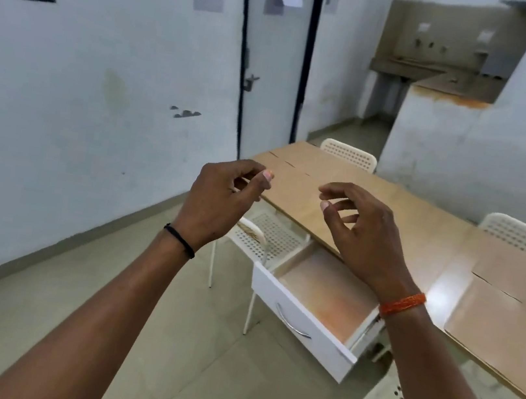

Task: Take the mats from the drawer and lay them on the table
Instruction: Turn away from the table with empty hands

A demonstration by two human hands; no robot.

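Hovering in mid-air over the near-left edge of the table (391, 201), both hands are empty. The left hand (217, 199) has its fingers loosely curled, thumb and forefinger close together but pinching nothing; the right hand (362, 231) is half open, fingers bent and spread, also gripping nothing. Below them the white drawer (301, 321) is pulled right out from under the table's near edge, and its floor looks bare and orange-tinted (the view is blurry, so a thin mat lying flat in there can't be ruled out). Tan mats (505, 304) lie flat along the table's right end, edges nearly touching, and more seem to sit at the far-left corner (294, 161). White perforated chairs (266, 237) stand around the table.
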